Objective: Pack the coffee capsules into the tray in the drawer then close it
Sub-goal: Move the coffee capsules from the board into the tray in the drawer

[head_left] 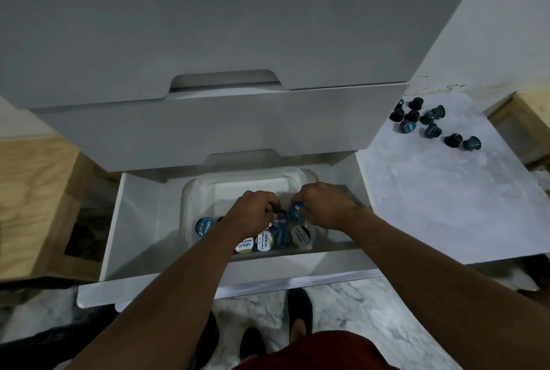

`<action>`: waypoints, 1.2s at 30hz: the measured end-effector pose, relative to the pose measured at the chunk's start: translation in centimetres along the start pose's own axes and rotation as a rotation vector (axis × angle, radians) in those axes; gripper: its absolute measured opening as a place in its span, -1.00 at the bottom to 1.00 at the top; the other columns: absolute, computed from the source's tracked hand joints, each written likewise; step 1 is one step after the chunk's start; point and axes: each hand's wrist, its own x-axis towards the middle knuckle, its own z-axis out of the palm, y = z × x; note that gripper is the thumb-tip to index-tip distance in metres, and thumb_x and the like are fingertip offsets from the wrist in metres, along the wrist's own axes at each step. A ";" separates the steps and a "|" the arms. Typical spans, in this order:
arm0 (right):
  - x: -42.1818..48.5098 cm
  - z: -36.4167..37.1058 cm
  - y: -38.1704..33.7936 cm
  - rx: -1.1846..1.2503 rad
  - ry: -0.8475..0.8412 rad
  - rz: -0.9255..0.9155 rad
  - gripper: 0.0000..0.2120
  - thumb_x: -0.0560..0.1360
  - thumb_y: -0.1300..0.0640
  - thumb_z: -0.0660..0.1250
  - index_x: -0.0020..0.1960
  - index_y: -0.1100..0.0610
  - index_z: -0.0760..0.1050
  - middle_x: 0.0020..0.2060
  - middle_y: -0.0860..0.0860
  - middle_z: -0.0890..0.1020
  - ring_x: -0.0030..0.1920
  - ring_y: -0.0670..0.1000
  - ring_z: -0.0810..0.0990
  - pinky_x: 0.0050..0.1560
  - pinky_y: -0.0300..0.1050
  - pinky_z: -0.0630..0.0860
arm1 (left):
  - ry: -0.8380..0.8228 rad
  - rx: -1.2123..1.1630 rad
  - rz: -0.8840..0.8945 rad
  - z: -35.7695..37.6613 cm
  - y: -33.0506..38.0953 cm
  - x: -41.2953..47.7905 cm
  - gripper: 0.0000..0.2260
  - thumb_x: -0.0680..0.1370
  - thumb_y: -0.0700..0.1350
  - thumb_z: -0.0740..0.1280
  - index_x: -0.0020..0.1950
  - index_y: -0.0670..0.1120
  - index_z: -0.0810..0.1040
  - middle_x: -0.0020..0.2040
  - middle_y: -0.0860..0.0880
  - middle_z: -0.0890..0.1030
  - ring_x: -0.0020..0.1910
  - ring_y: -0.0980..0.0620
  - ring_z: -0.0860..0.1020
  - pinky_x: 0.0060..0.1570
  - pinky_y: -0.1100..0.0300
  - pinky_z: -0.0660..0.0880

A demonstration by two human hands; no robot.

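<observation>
The bottom drawer (140, 221) of a white cabinet (208, 27) stands pulled out, its front edge nearest the person. A clear plastic tray (193, 191) sits inside it. There is a wide strip of bare drawer floor on the tray's left and a narrower one on its right. The closed drawer above (208, 128) overhangs the tray's rear rim.

The packed capsules (269, 240) crowd against the tray's front wall, lids up, and the back half of the tray floor is bare. Both hands reach down into the tray, close together near its middle. The left hand (253, 212) has its fingers curled round a blue-lidded capsule (281, 218). The right hand (324, 206) pinches a tilted capsule (296, 210) at its fingertips, and the two capsules are just beside each other.

More loose capsules (431, 122), dark and blue, lie scattered on the pale marbled surface (446, 191) to the right of the cabinet, well apart from the drawer.

Several lids carry the word "excelso". A white lid at the front also reads "ROBUSTA GOLD". The print on the other lids is too small to read.
</observation>
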 end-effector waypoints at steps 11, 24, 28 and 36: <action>0.5 0.4 0.6 0.057 -0.004 -0.015 -0.76 0.50 0.07 0.34 0.15 0.04 0.59 0.14 0.05 0.60 0.09 0.06 0.56 0.03 -0.04 0.50 | -0.023 0.035 -0.006 0.0 0.4 0.1 -0.78 0.46 -0.20 0.42 0.09 -0.05 0.62 -0.04 -0.06 0.67 -0.09 0.02 0.61 -0.01 0.15 0.57; 0.4 0.0 1.4 0.179 0.100 -0.037 -0.74 0.55 0.08 0.26 0.20 0.10 0.55 0.18 0.08 0.57 0.12 0.08 0.54 0.04 -0.10 0.46 | 0.167 0.156 -0.079 -1.2 1.4 -0.6 -0.79 0.51 -0.11 0.31 0.13 -0.02 0.58 0.09 -0.07 0.63 0.06 -0.05 0.58 0.12 0.04 0.52; -1.0 -0.5 1.5 0.159 0.209 0.001 -0.70 0.55 0.05 0.23 0.25 0.08 0.50 0.22 0.08 0.55 0.16 0.11 0.53 0.09 -0.07 0.44 | 0.267 0.302 -0.045 -1.7 3.0 -1.9 -0.73 0.53 -0.06 0.30 0.23 -0.04 0.52 0.18 -0.10 0.59 0.13 -0.10 0.55 0.12 0.02 0.50; -8.5 -2.2 1.4 0.148 0.502 0.151 -0.66 0.57 0.04 0.21 0.28 0.16 0.49 0.22 0.13 0.57 0.17 0.15 0.54 0.20 0.00 0.46 | 0.407 0.449 0.201 -1.4 8.7 -5.5 -0.67 0.60 -0.03 0.17 0.33 -0.12 0.44 0.25 -0.14 0.53 0.18 -0.16 0.50 0.10 0.00 0.46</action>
